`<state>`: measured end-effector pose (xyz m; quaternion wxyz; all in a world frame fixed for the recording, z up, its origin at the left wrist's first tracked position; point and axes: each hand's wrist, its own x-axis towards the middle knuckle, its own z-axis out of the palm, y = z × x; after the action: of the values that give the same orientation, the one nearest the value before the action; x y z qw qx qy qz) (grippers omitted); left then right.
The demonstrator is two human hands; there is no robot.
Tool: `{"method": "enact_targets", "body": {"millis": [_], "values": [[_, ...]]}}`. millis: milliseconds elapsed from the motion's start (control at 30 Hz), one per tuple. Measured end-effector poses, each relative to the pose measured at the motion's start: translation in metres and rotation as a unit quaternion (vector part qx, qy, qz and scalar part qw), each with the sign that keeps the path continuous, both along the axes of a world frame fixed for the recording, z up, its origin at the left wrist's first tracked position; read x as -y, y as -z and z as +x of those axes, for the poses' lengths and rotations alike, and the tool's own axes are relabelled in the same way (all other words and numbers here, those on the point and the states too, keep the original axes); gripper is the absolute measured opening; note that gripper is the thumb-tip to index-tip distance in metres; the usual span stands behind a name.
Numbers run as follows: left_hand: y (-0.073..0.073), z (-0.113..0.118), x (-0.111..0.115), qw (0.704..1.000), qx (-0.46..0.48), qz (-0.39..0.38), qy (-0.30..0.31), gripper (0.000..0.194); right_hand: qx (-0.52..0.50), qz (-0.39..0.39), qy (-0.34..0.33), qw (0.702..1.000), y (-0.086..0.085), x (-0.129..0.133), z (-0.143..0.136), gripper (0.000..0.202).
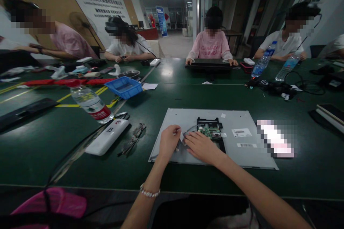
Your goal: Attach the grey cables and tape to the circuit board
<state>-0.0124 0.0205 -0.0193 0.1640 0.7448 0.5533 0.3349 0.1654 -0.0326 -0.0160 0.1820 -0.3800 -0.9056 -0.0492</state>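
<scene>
A silver flat display panel (188,116) lies on the table with its back up. On it sits a black bracket (207,119) with a green circuit board (211,131), and a grey cable (191,128) runs from the board towards my hands. My left hand (170,139) is closed in a pinch over the panel's left part; what its fingertips hold is too small to name. My right hand (200,145) lies over the board's lower left, fingers stretched out. Its fingertips touch a pale, thin piece (182,138) between the hands, perhaps film or tape.
Left of the panel are tangled wires (133,139), a white power bank (109,136), a water bottle (91,102) and a blue tray (125,87). A blurred bright phone-like object (275,138) lies right. Several people sit around the table; one opposite holds a black panel (212,67).
</scene>
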Motion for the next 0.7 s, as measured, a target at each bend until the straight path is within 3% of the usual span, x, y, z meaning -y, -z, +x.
{"method": "enact_targets", "body": {"millis": [133,333,500,600,700], "values": [[-0.003,0.001,0.001,1.0,-0.027,0.013,0.009,0.016,-0.009,0.016,0.002,1.0,0.008,0.0,-0.001,0.033],[-0.011,0.006,0.007,0.997,-0.068,0.037,0.006,0.025,-0.007,0.04,0.015,0.999,0.007,-0.003,-0.006,0.022],[-0.022,0.012,0.042,0.981,-0.167,0.101,0.003,0.031,-0.011,0.029,0.029,0.999,0.009,-0.005,-0.008,0.017],[-0.017,0.013,0.064,0.979,-0.188,0.071,-0.024,0.039,-0.024,0.01,0.037,0.999,0.012,-0.006,-0.008,0.017],[-0.009,0.013,0.07,0.978,-0.2,0.048,-0.03,0.037,-0.027,-0.001,0.042,0.999,0.014,-0.007,-0.007,0.019]]}}
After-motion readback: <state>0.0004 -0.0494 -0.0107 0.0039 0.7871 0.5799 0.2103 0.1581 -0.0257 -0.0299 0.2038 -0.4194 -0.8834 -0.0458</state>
